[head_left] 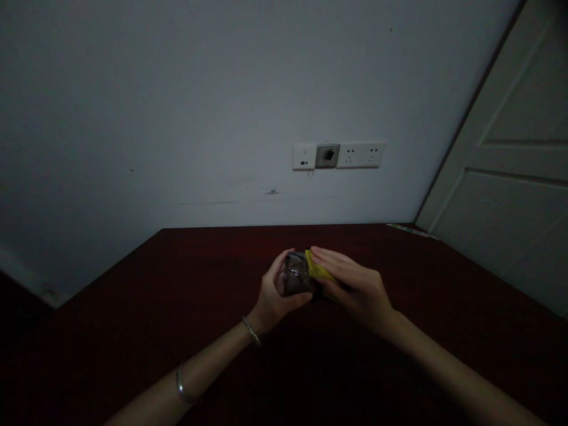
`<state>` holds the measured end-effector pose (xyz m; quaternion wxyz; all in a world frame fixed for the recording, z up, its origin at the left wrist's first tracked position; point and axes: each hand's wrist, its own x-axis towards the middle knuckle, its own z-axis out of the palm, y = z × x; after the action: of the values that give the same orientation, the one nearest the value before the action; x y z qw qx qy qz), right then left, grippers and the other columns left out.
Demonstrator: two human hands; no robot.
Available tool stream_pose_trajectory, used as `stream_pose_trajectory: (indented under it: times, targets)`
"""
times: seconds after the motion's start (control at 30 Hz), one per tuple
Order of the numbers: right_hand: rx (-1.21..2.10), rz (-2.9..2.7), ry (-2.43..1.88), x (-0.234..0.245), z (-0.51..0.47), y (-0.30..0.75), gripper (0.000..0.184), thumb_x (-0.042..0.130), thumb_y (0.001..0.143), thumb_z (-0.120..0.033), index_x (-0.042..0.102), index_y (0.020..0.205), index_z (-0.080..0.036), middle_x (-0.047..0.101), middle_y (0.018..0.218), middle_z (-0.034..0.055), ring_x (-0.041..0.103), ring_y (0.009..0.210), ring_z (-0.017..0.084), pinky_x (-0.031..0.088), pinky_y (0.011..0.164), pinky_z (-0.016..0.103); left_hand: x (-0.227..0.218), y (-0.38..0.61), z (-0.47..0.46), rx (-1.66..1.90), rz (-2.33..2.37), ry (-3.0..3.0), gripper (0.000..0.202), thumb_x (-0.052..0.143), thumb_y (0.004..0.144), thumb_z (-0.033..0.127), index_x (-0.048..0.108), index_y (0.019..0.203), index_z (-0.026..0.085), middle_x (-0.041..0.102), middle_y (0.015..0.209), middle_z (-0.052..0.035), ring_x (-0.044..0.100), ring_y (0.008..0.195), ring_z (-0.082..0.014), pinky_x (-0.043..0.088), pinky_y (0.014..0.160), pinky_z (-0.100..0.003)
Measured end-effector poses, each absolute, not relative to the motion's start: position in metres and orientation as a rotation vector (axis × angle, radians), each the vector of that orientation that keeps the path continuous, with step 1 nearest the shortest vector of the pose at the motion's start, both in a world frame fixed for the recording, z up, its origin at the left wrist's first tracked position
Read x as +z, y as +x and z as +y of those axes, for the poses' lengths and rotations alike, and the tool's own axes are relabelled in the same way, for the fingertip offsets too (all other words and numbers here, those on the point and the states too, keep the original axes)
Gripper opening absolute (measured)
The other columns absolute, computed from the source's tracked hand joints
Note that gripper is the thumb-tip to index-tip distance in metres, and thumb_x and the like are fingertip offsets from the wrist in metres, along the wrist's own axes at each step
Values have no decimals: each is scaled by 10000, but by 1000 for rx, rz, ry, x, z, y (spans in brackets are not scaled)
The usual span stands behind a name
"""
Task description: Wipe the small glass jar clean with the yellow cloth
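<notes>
Above the dark red tabletop point(213, 260), my left hand point(271, 296) wraps round a glossy, see-through glass cup point(296, 275). Its thumb lies along the near side and its fingers curl over the far side. The cup looks tilted towards the right; the dim light hides its exact shape. In my right hand point(355, 284) is a folded yellow cloth point(317, 269), pinched between thumb and fingers and pressed against the cup's right end. Part of the cloth and that end of the cup are covered by the right hand.
The table runs back to a pale wall point(199, 106) with a row of sockets and a switch point(327, 156). At the right stands a panelled door point(519, 177). A thin pale strip point(410, 229) lies along the table's back right edge.
</notes>
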<state>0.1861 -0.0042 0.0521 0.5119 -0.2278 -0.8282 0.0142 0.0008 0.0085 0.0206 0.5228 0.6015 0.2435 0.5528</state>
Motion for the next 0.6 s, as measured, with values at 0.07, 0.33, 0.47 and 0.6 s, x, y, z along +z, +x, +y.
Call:
stream_pose_trajectory:
  times: [0.07,0.33,0.47,0.6]
  targets:
    - [-68,-2101,-480,51,-5,188,541,584,847,-115,447,1345,-274,582,1290,57,502,1235,244,467,1001,485,20,1,9,1342,601,1423,814,835,544,273,435,1242,148,584,1219,-155,581,1110,-291,491,940,-402]
    - [61,-2112,-533,59,0,190,476,563,869,-137,487,1315,-285,572,1303,42,504,1235,224,455,1020,467,18,3,10,1330,567,1455,821,829,554,251,423,1262,157,576,1243,-154,561,1144,-297,473,967,-414]
    - [247,-1931,-615,63,2,186,362,585,859,-160,603,1197,-289,642,1207,40,598,1126,225,498,974,468,21,6,5,1311,559,1398,840,836,537,250,421,1261,151,568,1251,-154,543,1165,-311,454,989,-427]
    - [129,-2018,-503,61,1,188,450,588,852,-137,532,1280,-265,597,1272,58,535,1203,236,458,1013,483,24,8,3,1330,609,1320,821,835,542,279,436,1242,126,554,1266,-173,516,1193,-328,426,1014,-440]
